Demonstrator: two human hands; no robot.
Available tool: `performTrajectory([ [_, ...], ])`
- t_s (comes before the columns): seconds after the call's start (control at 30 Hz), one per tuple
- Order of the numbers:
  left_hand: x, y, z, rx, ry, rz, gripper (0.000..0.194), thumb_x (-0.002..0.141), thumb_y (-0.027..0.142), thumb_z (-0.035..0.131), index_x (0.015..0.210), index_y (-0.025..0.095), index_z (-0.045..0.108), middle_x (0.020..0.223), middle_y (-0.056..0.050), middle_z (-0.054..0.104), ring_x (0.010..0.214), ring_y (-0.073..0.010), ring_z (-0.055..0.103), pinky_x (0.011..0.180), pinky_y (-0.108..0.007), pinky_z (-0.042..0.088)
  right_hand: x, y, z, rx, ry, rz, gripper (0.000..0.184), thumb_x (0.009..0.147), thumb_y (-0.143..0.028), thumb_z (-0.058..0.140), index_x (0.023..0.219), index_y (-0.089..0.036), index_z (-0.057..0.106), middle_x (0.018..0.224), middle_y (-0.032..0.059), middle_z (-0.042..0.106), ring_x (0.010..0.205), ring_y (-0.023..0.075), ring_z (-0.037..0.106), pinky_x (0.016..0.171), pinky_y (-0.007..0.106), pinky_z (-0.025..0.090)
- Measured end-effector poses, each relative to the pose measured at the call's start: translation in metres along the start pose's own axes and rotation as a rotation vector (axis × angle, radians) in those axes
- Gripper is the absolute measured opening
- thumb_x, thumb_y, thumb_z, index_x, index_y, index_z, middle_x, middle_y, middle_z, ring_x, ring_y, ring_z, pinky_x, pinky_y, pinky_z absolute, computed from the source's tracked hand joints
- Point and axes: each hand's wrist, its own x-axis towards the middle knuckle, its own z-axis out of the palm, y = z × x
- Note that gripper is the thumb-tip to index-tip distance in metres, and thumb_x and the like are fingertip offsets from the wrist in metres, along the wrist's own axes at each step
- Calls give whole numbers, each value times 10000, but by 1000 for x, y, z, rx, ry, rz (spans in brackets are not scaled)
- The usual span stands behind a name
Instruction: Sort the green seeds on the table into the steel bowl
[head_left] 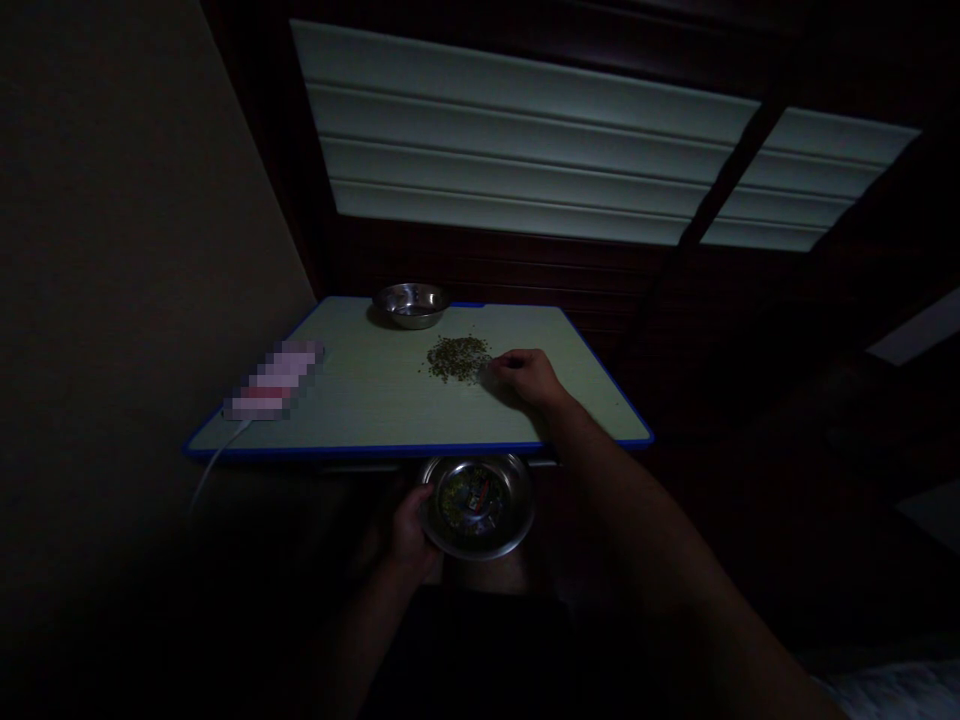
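Observation:
My left hand grips the rim of a metal bowl just below the table's near edge. Small greenish grains and a red-and-white mark show inside that bowl. My right hand is over the table, at the right side of a loose pile of small greenish-brown grains. Its fingers are pinched together, and a pale blur shows at the fingertips; what they hold is too small and dark to name. A second metal bowl stands at the table's far edge, behind the pile.
A pixelated pink phone-like object lies at the table's left side, with a white cable hanging over the edge. A wall rises at the left. Dark wooden doors with pale slatted panels stand behind the table. Light is dim.

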Motion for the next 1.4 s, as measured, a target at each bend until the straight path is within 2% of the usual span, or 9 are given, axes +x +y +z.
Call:
performTrajectory([
  [0.13, 1, 0, -2, 0, -22, 11, 133, 716, 164, 600, 627, 145, 696, 578, -64, 703, 532, -185, 634, 533, -273, 515, 0, 0, 0, -34, 15, -19, 229, 613, -353, 743, 711, -147, 724, 705, 55, 711, 658, 150, 588, 648, 290, 477],
  [0.3, 1, 0, -3, -10, -33, -3, 127, 718, 168, 601, 667, 126, 709, 606, -81, 715, 544, -192, 645, 575, -290, 535, -4, -3, 0, -40, -42, 12, 240, 603, -350, 750, 709, -136, 728, 660, 43, 680, 609, 141, 559, 599, 287, 454],
  [0.5, 3, -1, -6, 12, -49, -6, 98, 682, 198, 646, 711, 134, 715, 652, -71, 731, 564, -204, 656, 561, -303, 528, -5, -6, 1, -44, -11, -7, 218, 617, -346, 741, 697, -144, 732, 676, 54, 695, 625, 147, 571, 617, 289, 463],
  [0.6, 4, -2, -7, 24, -35, -27, 103, 686, 207, 638, 674, 131, 706, 634, -81, 722, 564, -205, 658, 550, -298, 525, -5, -6, 1, -48, -11, -14, 222, 621, -350, 731, 705, -145, 737, 689, 57, 705, 640, 155, 589, 624, 289, 469],
  [0.77, 4, -2, -7, 27, -31, -20, 89, 683, 201, 640, 682, 139, 705, 640, -77, 725, 619, -223, 682, 586, -311, 545, -7, -8, 1, 3, -69, 1, 264, 570, -355, 763, 714, -135, 744, 721, 63, 719, 659, 163, 611, 651, 297, 484],
  [0.9, 3, -2, -5, 12, -45, 3, 117, 673, 177, 631, 732, 128, 720, 670, -87, 736, 672, -239, 702, 623, -319, 556, -8, -9, 1, 19, -67, 30, 314, 546, -388, 784, 728, -134, 752, 713, 68, 718, 641, 166, 603, 604, 292, 472],
  [1.13, 5, -3, -5, 14, -35, -15, 114, 692, 186, 631, 742, 135, 720, 683, -85, 740, 702, -248, 709, 641, -330, 563, -7, -9, 1, 8, -3, 16, 289, 540, -412, 777, 646, -152, 706, 641, 43, 690, 593, 143, 563, 571, 272, 449],
  [1.27, 6, -4, -7, 2, -38, -14, 129, 684, 183, 639, 764, 132, 727, 700, -89, 747, 758, -270, 717, 692, -354, 571, -7, -7, 0, -27, -40, 38, 260, 526, -366, 766, 658, -151, 705, 618, 25, 668, 564, 128, 536, 541, 257, 419],
  [1.4, 7, -4, -9, 9, -51, -18, 108, 675, 196, 646, 727, 135, 718, 655, -81, 732, 707, -267, 712, 648, -344, 561, -7, -3, 0, -113, -72, -10, 199, 552, -324, 735, 649, -153, 702, 606, 24, 654, 563, 128, 524, 545, 261, 410],
])
